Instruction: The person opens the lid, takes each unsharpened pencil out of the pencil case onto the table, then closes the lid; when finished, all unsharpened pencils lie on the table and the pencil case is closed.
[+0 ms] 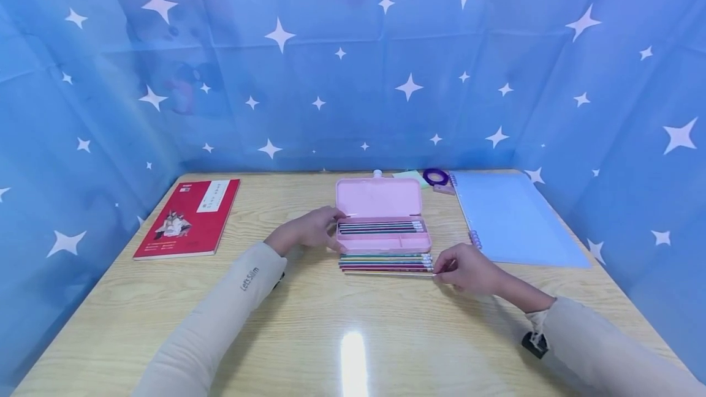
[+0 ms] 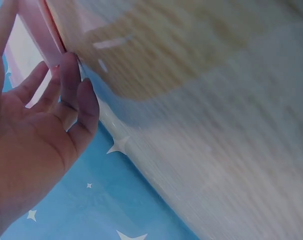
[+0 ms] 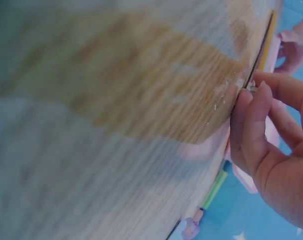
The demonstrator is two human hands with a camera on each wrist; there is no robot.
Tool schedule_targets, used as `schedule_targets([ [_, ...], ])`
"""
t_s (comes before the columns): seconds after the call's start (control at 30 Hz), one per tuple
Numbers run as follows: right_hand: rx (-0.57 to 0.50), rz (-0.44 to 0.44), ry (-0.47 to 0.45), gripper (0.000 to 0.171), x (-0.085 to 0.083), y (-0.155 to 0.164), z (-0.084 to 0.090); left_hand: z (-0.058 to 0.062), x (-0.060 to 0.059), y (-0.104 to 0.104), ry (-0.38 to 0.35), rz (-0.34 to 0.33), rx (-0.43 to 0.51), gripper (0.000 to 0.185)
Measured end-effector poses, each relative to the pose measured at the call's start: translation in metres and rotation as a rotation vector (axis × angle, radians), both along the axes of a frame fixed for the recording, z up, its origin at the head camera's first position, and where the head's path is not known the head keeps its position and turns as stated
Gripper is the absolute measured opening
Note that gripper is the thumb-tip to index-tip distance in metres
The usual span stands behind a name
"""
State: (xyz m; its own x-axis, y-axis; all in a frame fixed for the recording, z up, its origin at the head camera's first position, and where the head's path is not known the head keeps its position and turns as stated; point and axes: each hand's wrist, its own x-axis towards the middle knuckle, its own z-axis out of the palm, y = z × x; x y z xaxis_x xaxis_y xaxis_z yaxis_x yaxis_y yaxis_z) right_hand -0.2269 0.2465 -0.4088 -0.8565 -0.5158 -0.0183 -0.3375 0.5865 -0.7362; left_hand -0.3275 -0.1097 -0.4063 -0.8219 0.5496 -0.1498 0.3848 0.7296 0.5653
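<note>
Fingers (image 2: 66, 82) of the left hand (image 1: 309, 230) lie nearly straight against the left end of the pink pencil case (image 1: 383, 225), touching its edge without curling round it. Just past those fingertips the case stands open on the wooden table (image 1: 309, 323), its lid tipped up toward the far side, and a row of pencils lies in the tray inside.

Fingertips (image 3: 251, 100) of the right hand (image 1: 469, 269) are curled and pinch the end of 1 pencil at the right end of a second row of pencils (image 1: 385, 262). This row lies flat on the table directly in front of the case, running away to the left of those fingers, each pencil tight against the next. How many there are I cannot tell.

Well to the left of the left hand lies a red book (image 1: 190, 217). Just beyond the right hand, to its right, lies a pale blue ring-bound notebook (image 1: 515, 216). Farther off than the case, near the notebook's top corner, sit a purple roll of tape (image 1: 436, 176) and a green note pad (image 1: 412, 176). Blue cloth with white stars (image 1: 353, 60) walls the table on 3 sides.
</note>
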Motion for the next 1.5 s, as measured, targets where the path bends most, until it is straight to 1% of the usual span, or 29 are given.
schedule_targets([
  [0.13, 0.036, -0.027, 0.009, 0.005, -0.001, -0.003, 0.0, -0.001, -0.001, 0.0, -0.003, 0.022, 0.01, 0.089],
  [0.3, 0.068, -0.057, 0.027, 0.008, -0.002, -0.005, -0.001, -0.004, -0.002, 0.0, -0.008, 0.028, 0.022, 0.088],
  [0.47, 0.098, -0.073, 0.056, 0.011, -0.003, -0.005, -0.003, -0.004, -0.002, 0.0, -0.007, 0.029, 0.019, 0.087],
  [0.77, 0.11, -0.077, 0.074, 0.012, -0.006, -0.004, -0.005, -0.002, 0.0, 0.001, -0.004, 0.033, 0.019, 0.087],
  [1.03, 0.1, -0.071, 0.081, 0.014, -0.007, -0.002, -0.006, 0.0, 0.001, 0.004, -0.01, 0.038, -0.006, 0.079],
  [1.23, 0.112, -0.059, 0.079, 0.015, -0.008, 0.001, 0.0, -0.001, -0.001, 0.007, -0.018, 0.045, -0.019, 0.08],
  [1.37, 0.116, -0.059, 0.117, 0.013, -0.013, 0.003, 0.006, -0.001, -0.001, 0.005, -0.016, 0.055, -0.022, 0.081],
  [1.5, 0.1, -0.069, 0.177, 0.01, -0.023, 0.001, 0.012, 0.0, -0.001, 0.004, -0.011, 0.066, -0.033, 0.082],
])
